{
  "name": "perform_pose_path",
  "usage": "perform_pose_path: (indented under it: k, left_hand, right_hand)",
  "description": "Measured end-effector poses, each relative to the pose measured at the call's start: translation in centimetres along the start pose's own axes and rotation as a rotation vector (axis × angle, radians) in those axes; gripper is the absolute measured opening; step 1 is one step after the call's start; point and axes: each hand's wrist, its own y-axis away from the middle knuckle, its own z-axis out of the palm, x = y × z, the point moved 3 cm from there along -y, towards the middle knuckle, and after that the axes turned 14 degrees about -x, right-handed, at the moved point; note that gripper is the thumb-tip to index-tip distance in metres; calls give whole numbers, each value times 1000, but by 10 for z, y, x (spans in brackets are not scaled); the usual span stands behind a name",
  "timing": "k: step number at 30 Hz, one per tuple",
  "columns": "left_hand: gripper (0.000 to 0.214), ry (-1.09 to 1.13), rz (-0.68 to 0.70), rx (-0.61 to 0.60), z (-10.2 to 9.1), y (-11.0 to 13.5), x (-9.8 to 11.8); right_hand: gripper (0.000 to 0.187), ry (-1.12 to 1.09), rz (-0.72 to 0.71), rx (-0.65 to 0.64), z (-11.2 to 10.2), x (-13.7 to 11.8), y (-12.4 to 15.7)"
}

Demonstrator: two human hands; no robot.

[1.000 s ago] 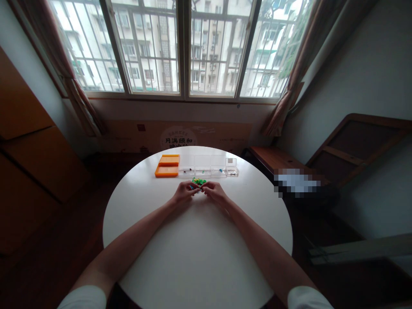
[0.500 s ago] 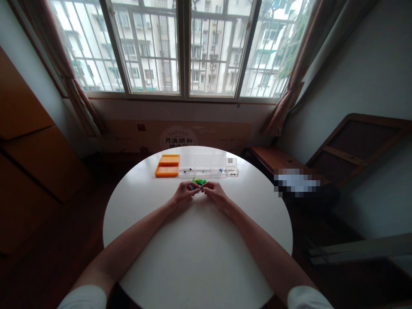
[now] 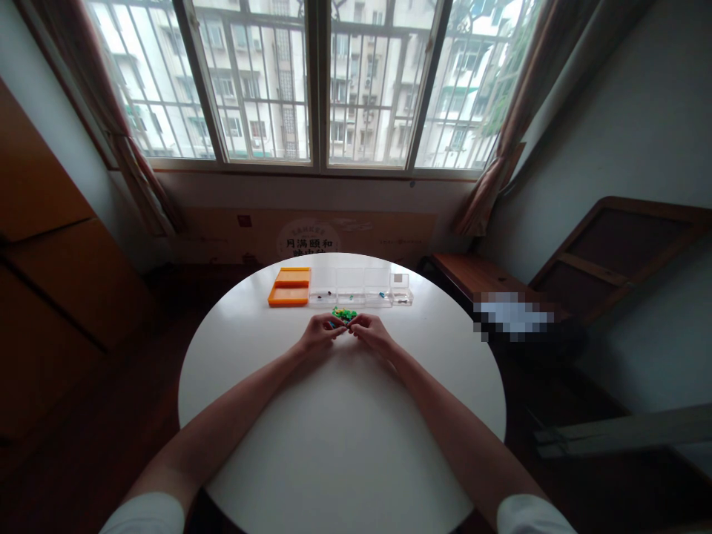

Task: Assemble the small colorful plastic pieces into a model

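Observation:
Both of my hands rest on a round white table (image 3: 345, 445), fingertips meeting at the table's middle. My left hand (image 3: 318, 333) is curled with its fingers pinched on a small piece too tiny to name. My right hand (image 3: 371, 331) is curled the same way, its fingertips against the left hand's. Just beyond the fingertips lies a small heap of green and yellow pieces (image 3: 344, 314). Behind the heap stands a clear compartment box (image 3: 361, 294) with a few tiny pieces in its cells.
An orange lid or tray (image 3: 289, 288) lies left of the clear box near the table's far edge. A barred window fills the back wall. A wooden bench (image 3: 478, 278) and a leaning wooden frame (image 3: 623, 245) stand to the right, wooden cabinets to the left.

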Motion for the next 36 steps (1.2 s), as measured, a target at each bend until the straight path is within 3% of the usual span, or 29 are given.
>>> perform_pose_path:
  k: [23, 36]
  left_hand:
    - [33, 179, -24, -17, 3, 3, 2]
    - [27, 187, -47, 44, 4, 1, -6]
  right_hand:
    - [21, -3, -1, -4, 0, -3, 3]
    - [28, -22, -18, -29, 3, -7, 4]
